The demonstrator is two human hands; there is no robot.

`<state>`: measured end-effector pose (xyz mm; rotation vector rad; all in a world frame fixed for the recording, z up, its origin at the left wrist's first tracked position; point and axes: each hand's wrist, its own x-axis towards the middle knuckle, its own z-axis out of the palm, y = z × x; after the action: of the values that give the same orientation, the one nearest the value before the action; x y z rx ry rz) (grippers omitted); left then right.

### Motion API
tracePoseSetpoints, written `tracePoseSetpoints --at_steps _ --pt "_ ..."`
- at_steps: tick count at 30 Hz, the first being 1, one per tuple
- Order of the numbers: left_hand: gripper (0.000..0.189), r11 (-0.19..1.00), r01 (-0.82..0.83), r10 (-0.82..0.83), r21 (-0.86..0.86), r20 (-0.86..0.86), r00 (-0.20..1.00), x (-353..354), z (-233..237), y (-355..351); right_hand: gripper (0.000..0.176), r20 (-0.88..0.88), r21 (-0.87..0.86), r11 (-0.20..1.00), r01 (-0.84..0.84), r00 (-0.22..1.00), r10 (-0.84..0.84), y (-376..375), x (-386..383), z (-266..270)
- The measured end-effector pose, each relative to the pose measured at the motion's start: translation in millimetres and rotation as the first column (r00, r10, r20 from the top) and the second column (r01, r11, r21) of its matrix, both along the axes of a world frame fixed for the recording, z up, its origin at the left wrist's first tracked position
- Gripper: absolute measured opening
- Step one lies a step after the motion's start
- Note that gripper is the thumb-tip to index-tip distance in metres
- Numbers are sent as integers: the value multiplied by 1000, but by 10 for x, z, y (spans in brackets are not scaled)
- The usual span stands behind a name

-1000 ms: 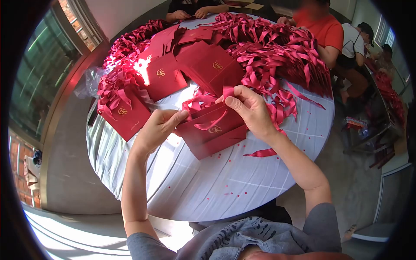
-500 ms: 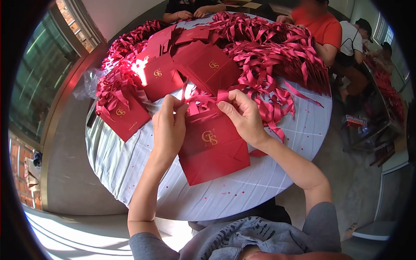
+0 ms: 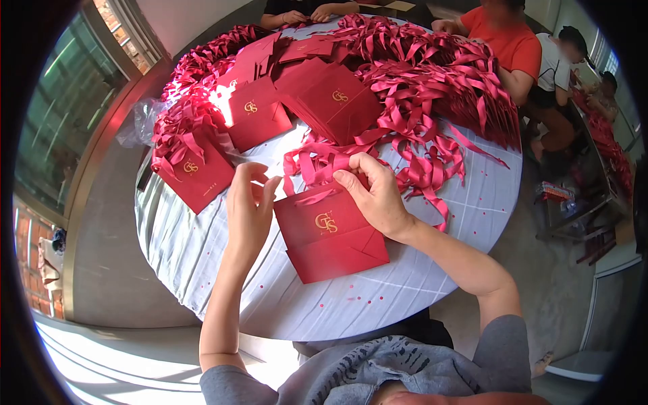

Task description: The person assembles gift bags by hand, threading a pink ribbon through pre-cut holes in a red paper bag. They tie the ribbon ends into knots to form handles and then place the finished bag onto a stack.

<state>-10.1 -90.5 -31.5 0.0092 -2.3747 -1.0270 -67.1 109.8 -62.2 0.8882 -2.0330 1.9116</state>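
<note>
A red paper bag (image 3: 331, 236) with a gold logo lies flat on the round, white-covered table in front of me. My right hand (image 3: 374, 192) pinches a red ribbon at the bag's top right edge. Just left of the bag, my left hand (image 3: 250, 209) is raised with thumb and fingers apart and nothing between them. Loose red ribbons (image 3: 317, 162) lie behind the bag. Beyond them is a stack of red bags (image 3: 334, 101), with another bag (image 3: 260, 115) to its left.
A ribboned pile of bags (image 3: 196, 172) stands at the left. Large ribbon heaps (image 3: 432, 81) cover the table's back right. A person in red (image 3: 503, 40) sits at the far right, and another person's hands (image 3: 307, 15) are at the back edge.
My left hand has let go of the ribbon and moved slightly left and down, its fingers opening. My right hand has shifted slightly down, and the bag's top lies lower.
</note>
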Motion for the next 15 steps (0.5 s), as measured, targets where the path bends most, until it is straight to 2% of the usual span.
tracePoseSetpoints --at_steps 1,3,5,7,8,11,15 --pt "20 1000 2 -2 -6 -78 997 45 0 10 15 16 -9 1000 -6 1000 6 -9 -15 -23" --pt "20 971 103 -128 -214 -108 986 152 67 22 15 34 -17 1000 -15 999 16 -32 -37 -55" --pt "22 925 212 -254 -315 -95 963 239 96 114 15 47 15 1000 1 999 -2 -35 -50 -77" --pt "21 838 138 -250 -528 -147 957 260 71 208 14 42 -12 1000 -17 999 17 -48 -42 -88" --pt "25 817 119 -260 -564 -175 950 244 28 218 13 36 -42 998 -36 999 38 -57 -35 -85" --pt "21 723 45 -293 -689 -247 923 159 -56 225 12 77 -27 999 -45 996 47 -46 -20 -74" --pt "18 661 -23 -296 -750 -289 910 92 -158 247 12 98 -15 999 -29 995 31 -50 -53 -112"
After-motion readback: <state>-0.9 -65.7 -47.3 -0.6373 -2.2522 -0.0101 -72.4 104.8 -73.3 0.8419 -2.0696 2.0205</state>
